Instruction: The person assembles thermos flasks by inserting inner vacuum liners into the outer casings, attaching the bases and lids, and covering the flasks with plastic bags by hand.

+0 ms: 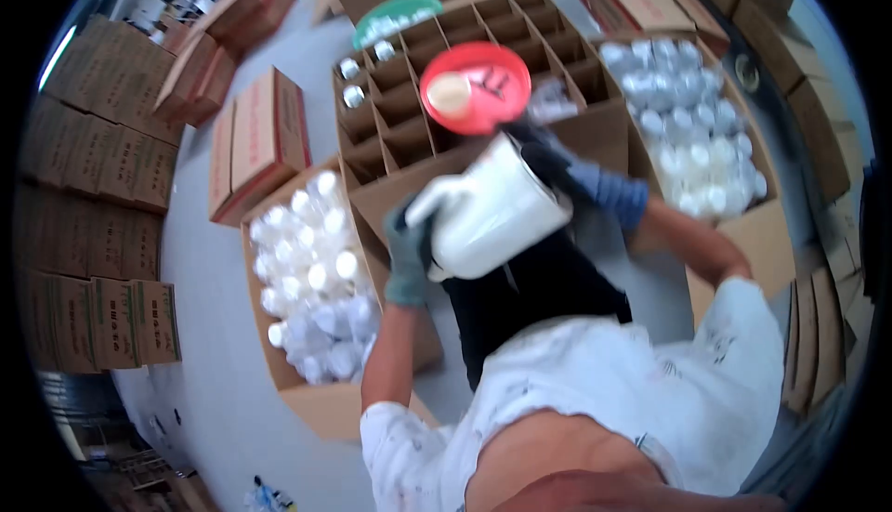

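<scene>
A white jug-like container [492, 210], tilted on its side, is held between both gloved hands above my lap. My left hand [411, 247], in a grey-green glove, is closed round its handle side. My right hand [548, 164], in a dark glove with a blue cuff, is closed at its other end; its fingertips are partly blurred. Just beyond, a red round tray [502, 73] with a pale round object [450, 94] in it rests on a divided cardboard box [400, 75]. A few white-capped bottles [353, 96] stand in the box's left compartments.
Open boxes of white-capped bottles flank me at left [311, 280] and right [692, 131]. A green bowl [395, 18] of small white pieces lies beyond the divided box. Closed cartons [255, 145] stand farther left, with stacked cartons [84, 205] at the far left.
</scene>
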{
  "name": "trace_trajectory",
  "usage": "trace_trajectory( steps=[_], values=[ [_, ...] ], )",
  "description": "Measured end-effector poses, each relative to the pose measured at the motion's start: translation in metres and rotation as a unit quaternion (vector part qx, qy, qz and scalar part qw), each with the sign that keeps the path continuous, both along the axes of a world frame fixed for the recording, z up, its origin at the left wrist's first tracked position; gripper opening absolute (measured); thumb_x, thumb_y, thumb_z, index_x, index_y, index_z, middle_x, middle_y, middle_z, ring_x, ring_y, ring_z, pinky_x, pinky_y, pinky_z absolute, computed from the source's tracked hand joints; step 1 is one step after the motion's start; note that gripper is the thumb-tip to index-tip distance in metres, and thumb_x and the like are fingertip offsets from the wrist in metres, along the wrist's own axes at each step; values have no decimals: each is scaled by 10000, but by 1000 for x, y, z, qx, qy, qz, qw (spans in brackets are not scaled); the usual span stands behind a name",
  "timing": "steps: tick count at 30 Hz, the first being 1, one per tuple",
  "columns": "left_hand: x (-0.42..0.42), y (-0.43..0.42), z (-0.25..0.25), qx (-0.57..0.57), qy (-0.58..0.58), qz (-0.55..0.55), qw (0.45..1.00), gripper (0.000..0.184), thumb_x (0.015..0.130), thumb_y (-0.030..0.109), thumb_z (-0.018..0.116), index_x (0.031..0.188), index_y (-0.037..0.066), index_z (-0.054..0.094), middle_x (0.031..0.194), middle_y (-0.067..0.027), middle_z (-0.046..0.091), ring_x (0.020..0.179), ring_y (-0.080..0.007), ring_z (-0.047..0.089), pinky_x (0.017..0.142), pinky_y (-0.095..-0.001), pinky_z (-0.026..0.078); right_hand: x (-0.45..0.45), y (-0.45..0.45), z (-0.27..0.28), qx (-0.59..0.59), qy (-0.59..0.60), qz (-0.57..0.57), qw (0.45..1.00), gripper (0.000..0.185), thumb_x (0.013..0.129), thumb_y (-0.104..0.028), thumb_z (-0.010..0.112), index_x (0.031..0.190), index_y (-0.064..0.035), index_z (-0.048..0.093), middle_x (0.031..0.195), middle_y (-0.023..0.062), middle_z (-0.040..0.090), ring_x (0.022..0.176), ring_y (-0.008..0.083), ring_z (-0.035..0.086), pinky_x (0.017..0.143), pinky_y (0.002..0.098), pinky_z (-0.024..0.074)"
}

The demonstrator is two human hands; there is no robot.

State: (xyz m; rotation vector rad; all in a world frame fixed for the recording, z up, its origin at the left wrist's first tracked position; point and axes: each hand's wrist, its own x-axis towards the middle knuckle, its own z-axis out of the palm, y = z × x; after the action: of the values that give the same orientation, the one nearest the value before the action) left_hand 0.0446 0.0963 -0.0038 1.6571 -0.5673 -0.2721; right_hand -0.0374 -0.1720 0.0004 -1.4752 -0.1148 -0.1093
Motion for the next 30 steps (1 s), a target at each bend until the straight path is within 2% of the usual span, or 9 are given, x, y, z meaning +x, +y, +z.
trace_trajectory(
  steps=[2, 3, 4, 5, 6, 9, 20, 22, 30],
  values=[
    [-1, -1, -5, -92, 173, -44, 980, 247, 852, 90, 581, 1064, -12, 656, 962, -117, 689, 884, -182, 644, 798, -320, 506, -8, -5, 66, -319, -287, 45, 902, 595, 894, -382, 584, 1366, -44, 453, 1423, 160, 391, 1317, 320, 362, 1089, 421, 297],
    [-2, -6, -23, 19, -195, -90, 976, 232, 849, 83, 591, 1041, -26, 661, 914, -104, 691, 824, -165, 640, 764, -307, 511, -8, 0, 80, -324, -314, 100, 887, 601, 874, -378, 594, 1362, -55, 455, 1406, 167, 402, 1320, 335, 350, 1093, 447, 279],
    [-2, -7, -20, 11, -139, -31, 990, 229, 846, 82, 595, 1035, -28, 664, 915, -109, 691, 829, -178, 644, 767, -311, 510, -9, 9, 86, -320, -341, 148, 871, 608, 855, -374, 604, 1359, -66, 458, 1388, 175, 413, 1324, 350, 338, 1098, 473, 262],
    [-4, -9, -14, 3, -82, 28, 996, 227, 843, 81, 600, 1029, -31, 666, 916, -113, 692, 834, -191, 648, 769, -315, 508, -11, 10, 72, -319, -290, 73, 899, 585, 860, -349, 608, 1356, -80, 454, 1367, 149, 435, 1312, 306, 366, 1091, 448, 287],
    [-5, -10, -7, -3, -25, 85, 996, 225, 840, 79, 604, 1024, -33, 669, 917, -118, 692, 838, -204, 653, 772, -319, 507, -9, 16, 27, -94, -162, 19, 982, 587, 852, -339, 629, 1347, -78, 450, 1339, 119, 464, 1276, 258, 410, 1083, 415, 310],
    [-7, -14, -3, 7, -131, 83, 988, 216, 844, 84, 600, 1008, -35, 673, 925, -128, 692, 837, -221, 655, 773, -332, 503, -16, 25, 10, 115, -57, 5, 992, 575, 855, -315, 640, 1345, -84, 447, 1313, 93, 487, 1218, 207, 461, 1060, 361, 343],
    [-12, 38, -71, -25, -44, 135, 990, 314, 984, 202, 464, 1205, 8, 574, 1112, -108, 639, 960, -196, 637, 835, -331, 522, 75, -82, -20, -197, -3, -127, 972, 433, 888, -182, 660, 1270, -28, 525, 1208, 90, 602, 1112, 159, 567, 990, 290, 433],
    [-18, 54, -74, -67, 79, 164, 981, 353, 997, 250, 455, 1248, 18, 544, 1130, -105, 632, 981, -189, 637, 840, -338, 535, 118, -103, -46, -346, -20, -165, 924, 419, 827, -270, 708, 1133, -9, 591, 1026, 137, 664, 970, 250, 640, 889, 356, 502],
    [-15, 70, -70, 34, -61, 217, 974, 292, 1003, 157, 432, 1133, -20, 624, 1063, -139, 663, 944, -237, 645, 813, -362, 527, 268, -85, -115, -751, 48, -42, 657, 393, 777, -230, 648, 1127, -64, 582, 1075, 186, 648, 1002, 341, 635, 841, 461, 504]
  ],
)
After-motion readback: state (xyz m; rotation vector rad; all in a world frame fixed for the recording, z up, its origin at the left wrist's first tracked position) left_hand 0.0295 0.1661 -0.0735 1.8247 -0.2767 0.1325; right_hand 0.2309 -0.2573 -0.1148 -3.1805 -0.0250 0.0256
